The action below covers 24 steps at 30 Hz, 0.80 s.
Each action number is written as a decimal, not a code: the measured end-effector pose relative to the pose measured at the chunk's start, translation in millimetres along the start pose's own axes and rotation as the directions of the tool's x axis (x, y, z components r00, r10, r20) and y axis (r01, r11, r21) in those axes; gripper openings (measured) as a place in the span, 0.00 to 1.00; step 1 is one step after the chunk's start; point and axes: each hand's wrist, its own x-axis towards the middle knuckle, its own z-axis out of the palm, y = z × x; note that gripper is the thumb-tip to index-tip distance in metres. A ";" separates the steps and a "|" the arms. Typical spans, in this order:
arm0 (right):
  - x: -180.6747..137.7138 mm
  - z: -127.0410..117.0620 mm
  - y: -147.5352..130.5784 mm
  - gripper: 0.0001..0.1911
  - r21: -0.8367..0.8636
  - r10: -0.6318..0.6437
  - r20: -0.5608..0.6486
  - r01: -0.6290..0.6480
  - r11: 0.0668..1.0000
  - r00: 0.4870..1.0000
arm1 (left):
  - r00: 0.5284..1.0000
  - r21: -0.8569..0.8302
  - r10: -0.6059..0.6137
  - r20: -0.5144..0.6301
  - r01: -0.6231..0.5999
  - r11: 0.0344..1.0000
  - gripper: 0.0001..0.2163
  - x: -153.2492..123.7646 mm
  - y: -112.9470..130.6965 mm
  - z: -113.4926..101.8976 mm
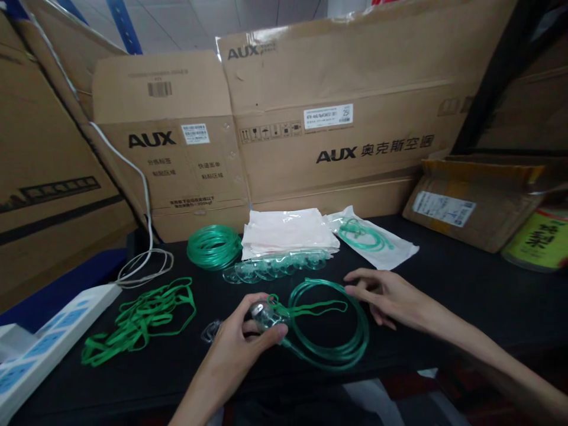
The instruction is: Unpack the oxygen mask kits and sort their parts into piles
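My left hand [248, 334] grips a clear oxygen mask [268, 315] between thumb and fingers. A green elastic strap [326, 306] trails from the mask to the right. Joined to it, a coil of green tubing [361, 340] lies on the black table. My right hand [381, 294] is at the coil's upper right edge with its fingers apart; whether a fingertip touches the tubing I cannot tell. Behind the hands stands a row of clear masks [275, 267], nested together. A tangle of green elastic straps [144, 319] lies to the left.
Farther back are a larger roll of green tubing [213, 245], a stack of white pouches [290, 231] and a pouch with tubing inside [377, 242]. A power strip [53, 343] runs along the left. Cardboard [284, 177] walls the back; a box [470, 207] and a yellow-green tin [539, 239] stand right.
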 end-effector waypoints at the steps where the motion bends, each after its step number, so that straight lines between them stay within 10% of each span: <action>1: -3.8 1.7 -1.9 0.21 -0.148 -0.078 -0.121 0.060 0.987 0.990 | 1.000 0.021 -0.001 -0.018 0.001 1.000 0.28 -0.1 -0.5 -0.1; 3: -15.9 11.6 -7.5 0.18 -0.376 -0.288 -0.219 0.192 0.906 0.932 | 0.998 0.070 0.002 -0.057 0.002 0.998 0.28 -0.1 -1.6 0.7; 6: -37.9 42.5 -16.7 0.15 -0.451 -0.501 -0.037 0.433 0.781 0.865 | 0.994 0.131 0.015 -0.111 -0.001 0.991 0.28 0.8 -1.5 4.5; 10: -50.8 90.3 -21.5 0.26 -0.580 -0.585 0.056 0.503 0.641 0.809 | 0.990 0.158 0.027 -0.140 -0.005 0.987 0.28 2.6 3.1 10.8; 13: -44.7 108.2 -20.4 0.17 -0.640 -0.607 0.065 0.500 0.583 0.792 | 0.991 0.178 0.015 -0.133 0.009 0.984 0.28 2.4 6.8 11.2; 20: -33.3 94.5 -14.1 0.06 -0.495 -0.567 0.042 0.510 0.703 0.823 | 0.939 0.522 0.317 -0.136 -0.204 0.828 0.19 -2.0 8.1 -3.3; 24: -34.0 88.9 -9.3 0.10 -0.376 -0.562 0.013 0.525 0.764 0.827 | 0.853 0.566 0.504 0.136 -0.484 0.667 0.21 0.5 7.2 -0.4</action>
